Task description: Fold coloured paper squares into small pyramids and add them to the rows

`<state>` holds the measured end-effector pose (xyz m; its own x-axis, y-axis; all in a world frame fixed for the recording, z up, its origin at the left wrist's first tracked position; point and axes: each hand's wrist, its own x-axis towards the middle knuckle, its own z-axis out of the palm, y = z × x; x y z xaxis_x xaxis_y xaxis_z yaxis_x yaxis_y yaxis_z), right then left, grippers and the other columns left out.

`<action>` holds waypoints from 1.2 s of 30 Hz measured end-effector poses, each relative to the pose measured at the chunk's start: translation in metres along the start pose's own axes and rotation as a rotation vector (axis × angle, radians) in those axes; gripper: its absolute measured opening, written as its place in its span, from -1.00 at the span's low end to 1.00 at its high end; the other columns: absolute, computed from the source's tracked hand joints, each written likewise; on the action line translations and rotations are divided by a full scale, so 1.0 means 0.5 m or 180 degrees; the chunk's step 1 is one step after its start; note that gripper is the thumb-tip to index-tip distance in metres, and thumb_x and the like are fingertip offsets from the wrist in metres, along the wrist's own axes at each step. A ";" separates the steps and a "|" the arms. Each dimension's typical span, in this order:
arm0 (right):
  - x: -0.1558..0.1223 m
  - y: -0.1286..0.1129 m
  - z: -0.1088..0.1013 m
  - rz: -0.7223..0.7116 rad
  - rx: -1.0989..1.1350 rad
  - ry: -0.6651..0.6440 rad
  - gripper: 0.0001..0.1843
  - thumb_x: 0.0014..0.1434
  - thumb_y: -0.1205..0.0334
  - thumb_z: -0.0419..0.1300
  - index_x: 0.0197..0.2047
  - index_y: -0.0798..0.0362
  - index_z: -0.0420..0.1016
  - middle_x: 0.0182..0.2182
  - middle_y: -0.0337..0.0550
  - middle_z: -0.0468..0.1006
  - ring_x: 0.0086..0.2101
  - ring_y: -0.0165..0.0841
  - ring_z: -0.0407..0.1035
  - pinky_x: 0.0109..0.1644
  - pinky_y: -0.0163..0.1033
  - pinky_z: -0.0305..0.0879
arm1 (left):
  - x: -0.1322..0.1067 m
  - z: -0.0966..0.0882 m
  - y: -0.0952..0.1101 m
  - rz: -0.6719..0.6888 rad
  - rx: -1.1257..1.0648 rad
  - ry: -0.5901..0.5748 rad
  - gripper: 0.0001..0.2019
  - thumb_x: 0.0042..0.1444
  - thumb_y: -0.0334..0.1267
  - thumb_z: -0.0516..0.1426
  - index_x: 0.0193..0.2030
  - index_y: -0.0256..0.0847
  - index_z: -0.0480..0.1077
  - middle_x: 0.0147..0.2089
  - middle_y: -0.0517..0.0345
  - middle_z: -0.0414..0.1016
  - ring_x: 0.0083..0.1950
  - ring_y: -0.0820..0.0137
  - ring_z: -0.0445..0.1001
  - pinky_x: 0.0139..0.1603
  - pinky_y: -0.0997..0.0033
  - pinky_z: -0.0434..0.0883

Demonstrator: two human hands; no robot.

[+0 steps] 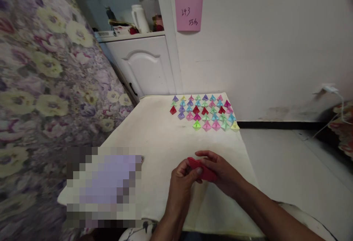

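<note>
A piece of red folded paper [207,174] is held above the near part of the cream-covered table [157,141]. My left hand [185,175] pinches its left end, with the thumb lying across the top. At the other side, my right hand [220,167] grips the paper, its index finger reaching out past the upper edge. The underside of the paper and some of the fingertips are hidden. Beyond my hands, several small folded paper pieces [205,117] in many colours lie in rows at the far right of the table.
A blurred-out patch with something purple [107,178] covers the table's left side. A flowered curtain [55,86] hangs at the left. Behind stand a white cabinet [146,63] and a wall with a pink note [189,12]. A plugged-in charger [330,88] is at the right.
</note>
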<state>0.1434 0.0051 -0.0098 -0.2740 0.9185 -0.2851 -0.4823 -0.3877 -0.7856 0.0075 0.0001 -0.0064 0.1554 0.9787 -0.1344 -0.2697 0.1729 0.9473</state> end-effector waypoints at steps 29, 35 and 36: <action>-0.002 0.003 0.004 -0.0676 -0.1850 0.0261 -0.84 -0.09 0.22 0.28 -0.46 0.13 0.43 -0.56 -0.28 0.39 -0.51 -0.46 0.22 -0.44 -0.36 0.12 | 0.007 -0.015 -0.007 0.0137 -0.0308 0.0307 -0.78 -0.09 -0.39 0.24 -0.27 -0.26 0.32 -0.45 0.24 0.48 -0.45 0.52 0.41 -0.36 0.54 0.32; 0.003 -0.003 -0.007 -0.0600 -0.1939 0.0340 -0.89 -0.09 0.28 0.25 -0.50 0.12 0.41 -0.61 -0.30 0.37 -0.56 -0.49 0.21 -0.47 -0.37 0.10 | 0.009 -0.019 -0.009 0.0117 -0.0120 0.0193 -0.87 -0.04 -0.34 0.21 -0.32 -0.26 0.39 -0.43 0.23 0.47 -0.40 0.52 0.39 -0.35 0.55 0.30; 0.002 -0.006 -0.007 -0.0621 -0.1964 0.0338 -0.90 -0.09 0.29 0.25 -0.50 0.12 0.41 -0.61 -0.30 0.38 -0.55 -0.48 0.22 -0.47 -0.37 0.11 | 0.010 -0.020 -0.009 0.0068 -0.0020 0.0112 -0.90 -0.03 -0.33 0.21 -0.34 -0.27 0.40 -0.43 0.22 0.47 -0.40 0.52 0.38 -0.35 0.56 0.29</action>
<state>0.1477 0.0073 -0.0097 -0.1308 0.9824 -0.1334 0.0599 -0.1264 -0.9902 -0.0003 0.0053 -0.0144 0.1161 0.9854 -0.1242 -0.2788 0.1524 0.9482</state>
